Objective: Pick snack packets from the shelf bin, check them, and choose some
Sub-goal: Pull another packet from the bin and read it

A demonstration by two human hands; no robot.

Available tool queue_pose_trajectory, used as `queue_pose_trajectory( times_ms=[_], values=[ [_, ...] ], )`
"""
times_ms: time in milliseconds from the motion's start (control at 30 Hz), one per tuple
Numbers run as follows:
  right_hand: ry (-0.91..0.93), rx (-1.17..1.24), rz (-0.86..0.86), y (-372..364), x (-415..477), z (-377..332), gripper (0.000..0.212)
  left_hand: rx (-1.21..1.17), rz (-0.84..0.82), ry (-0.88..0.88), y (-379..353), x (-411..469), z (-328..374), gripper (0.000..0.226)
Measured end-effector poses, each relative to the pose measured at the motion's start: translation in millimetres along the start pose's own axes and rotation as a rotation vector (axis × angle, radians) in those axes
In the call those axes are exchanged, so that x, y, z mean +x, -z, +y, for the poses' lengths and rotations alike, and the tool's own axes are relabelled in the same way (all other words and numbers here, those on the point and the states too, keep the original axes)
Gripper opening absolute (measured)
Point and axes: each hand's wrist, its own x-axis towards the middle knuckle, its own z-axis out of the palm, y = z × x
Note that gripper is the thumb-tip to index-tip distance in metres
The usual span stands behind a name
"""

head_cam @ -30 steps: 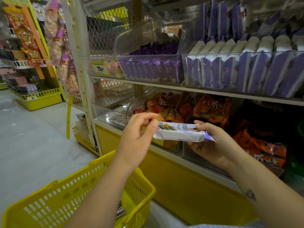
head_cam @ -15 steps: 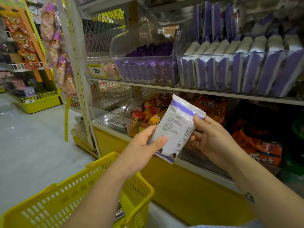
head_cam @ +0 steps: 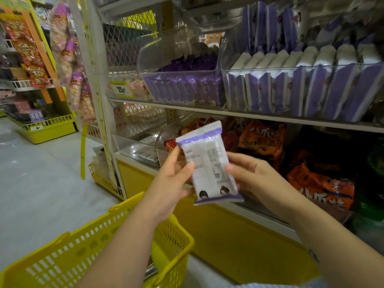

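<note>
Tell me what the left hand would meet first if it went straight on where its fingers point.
The white-and-purple plastic snack packet, which the left hand grips at its edge. Behind that, probably the clear plastic bin of red and orange packets; depth is unclear.

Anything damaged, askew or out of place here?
Nothing stands out. The packet, pinched between left hand and right hand, looks sealed and uncrushed. The bin is filled in even rows, and the basket below shows no spill.
</note>
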Motion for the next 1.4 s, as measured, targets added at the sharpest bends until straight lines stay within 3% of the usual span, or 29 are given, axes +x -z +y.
queue_pose_trajectory(
  times_ms=[100,333,533,767,933,1167,1400],
  values=[
    [-0.047,-0.182,-0.067,0.2,-1.9,3.2,0.027,-0.167,0.079,0.027,5.6,1.9,2.4,0.036],
    [-0.052,-0.03,-0.002,-3.2,0.6,10.3,0.021,-0.228,0.161,0.06,6.1,4.9,-1.7,0.033],
    [0.005,-0.094,0.063,-15.3,0.2,9.2,0.022,-0.206,0.186,0.065,7.9,7.5,-6.2,0.028],
    [0.169,-0.286,0.125,-32.7,-2.1,2.9,0.046,-0.18,0.041,0.171,-5.4,2.6,-12.2,0.05],
    [0.158,-0.168,-0.056,-28.7,-5.0,1.1,0.061,-0.298,0.017,0.122,-4.5,4.3,-8.5,0.061],
    [0.064,-0.013,0.005,-19.8,-2.8,3.5,0.04,-0.32,-0.063,0.081,-8.4,1.6,-7.3,0.082],
    [-0.032,0.15,0.032,-22.8,0.7,4.9,0.035,0.074,-0.043,0.007,-26.8,-2.6,-20.2,0.098]
  ],
)
